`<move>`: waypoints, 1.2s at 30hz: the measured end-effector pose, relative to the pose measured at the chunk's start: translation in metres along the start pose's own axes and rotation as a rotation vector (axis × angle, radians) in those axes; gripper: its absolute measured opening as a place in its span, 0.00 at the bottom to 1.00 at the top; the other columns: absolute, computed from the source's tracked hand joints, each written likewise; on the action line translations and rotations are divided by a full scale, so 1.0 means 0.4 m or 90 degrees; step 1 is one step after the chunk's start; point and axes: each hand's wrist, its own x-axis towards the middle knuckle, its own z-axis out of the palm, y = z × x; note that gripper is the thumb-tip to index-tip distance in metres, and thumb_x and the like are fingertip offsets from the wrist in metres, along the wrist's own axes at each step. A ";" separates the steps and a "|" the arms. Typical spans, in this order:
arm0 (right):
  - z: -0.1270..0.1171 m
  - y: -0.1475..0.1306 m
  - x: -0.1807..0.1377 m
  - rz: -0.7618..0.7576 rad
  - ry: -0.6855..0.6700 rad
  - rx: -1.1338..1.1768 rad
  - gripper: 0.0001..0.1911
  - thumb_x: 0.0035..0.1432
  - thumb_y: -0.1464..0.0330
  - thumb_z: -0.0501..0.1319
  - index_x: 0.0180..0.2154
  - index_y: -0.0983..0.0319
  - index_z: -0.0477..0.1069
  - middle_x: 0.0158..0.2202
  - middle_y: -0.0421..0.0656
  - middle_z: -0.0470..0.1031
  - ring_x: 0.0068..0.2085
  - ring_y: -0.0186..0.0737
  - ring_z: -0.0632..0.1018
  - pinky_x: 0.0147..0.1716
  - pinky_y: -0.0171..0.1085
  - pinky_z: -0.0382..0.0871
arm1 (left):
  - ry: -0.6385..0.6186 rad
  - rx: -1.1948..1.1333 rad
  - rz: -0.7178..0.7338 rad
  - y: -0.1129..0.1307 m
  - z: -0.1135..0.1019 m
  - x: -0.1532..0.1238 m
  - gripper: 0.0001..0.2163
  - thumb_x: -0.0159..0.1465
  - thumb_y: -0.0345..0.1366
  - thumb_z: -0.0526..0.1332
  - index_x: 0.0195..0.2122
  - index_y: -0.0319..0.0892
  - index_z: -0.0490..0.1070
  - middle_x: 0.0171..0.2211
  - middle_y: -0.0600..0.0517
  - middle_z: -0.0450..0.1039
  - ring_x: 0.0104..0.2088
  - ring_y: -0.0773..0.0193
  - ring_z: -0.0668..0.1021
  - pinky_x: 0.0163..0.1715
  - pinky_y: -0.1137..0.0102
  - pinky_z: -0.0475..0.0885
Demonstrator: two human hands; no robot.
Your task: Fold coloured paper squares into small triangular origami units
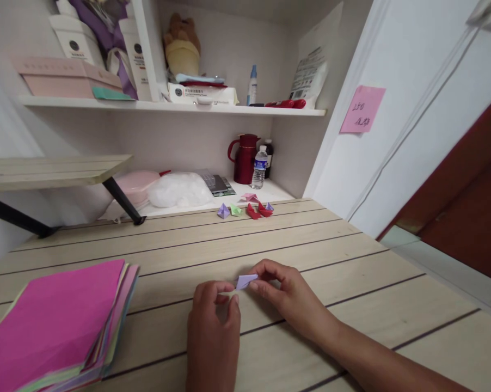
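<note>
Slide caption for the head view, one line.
Right hand holding a small folded lilac paper, left hand close by, with a pink-topped paper stack at left.

The folded paper (245, 281) was a small, pale lilac piece, creased into a compact, slanting shape; its upper edge ran almost level, and its lower left narrowed to a point; it was pinched at the right end (that end was partly hidden) and lay well in from both the far edge and the right edge of the table (167, 245); whether it touched the surface could not be told.
</note>
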 end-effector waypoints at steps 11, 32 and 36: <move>-0.007 -0.013 -0.010 -0.173 0.036 -0.188 0.06 0.61 0.73 0.60 0.38 0.59 0.74 0.37 0.43 0.79 0.39 0.41 0.76 0.42 0.39 0.68 | -0.111 -0.184 -0.096 0.023 -0.004 0.001 0.11 0.57 0.45 0.65 0.34 0.44 0.78 0.38 0.49 0.78 0.44 0.53 0.77 0.49 0.62 0.67; 0.001 -0.036 -0.038 -0.284 0.005 -0.121 0.27 0.58 0.74 0.66 0.57 0.55 0.65 0.56 0.47 0.64 0.60 0.43 0.66 0.60 0.42 0.63 | -0.222 -0.687 -0.490 0.026 0.005 -0.006 0.13 0.44 0.38 0.78 0.27 0.39 0.79 0.28 0.51 0.79 0.30 0.67 0.77 0.35 0.71 0.75; -0.001 -0.038 -0.038 -0.270 -0.003 -0.111 0.26 0.57 0.73 0.66 0.56 0.55 0.66 0.55 0.47 0.65 0.60 0.44 0.66 0.60 0.43 0.62 | -0.226 -0.712 -0.497 0.018 0.011 -0.011 0.11 0.48 0.38 0.76 0.29 0.39 0.79 0.30 0.50 0.80 0.32 0.68 0.78 0.36 0.73 0.76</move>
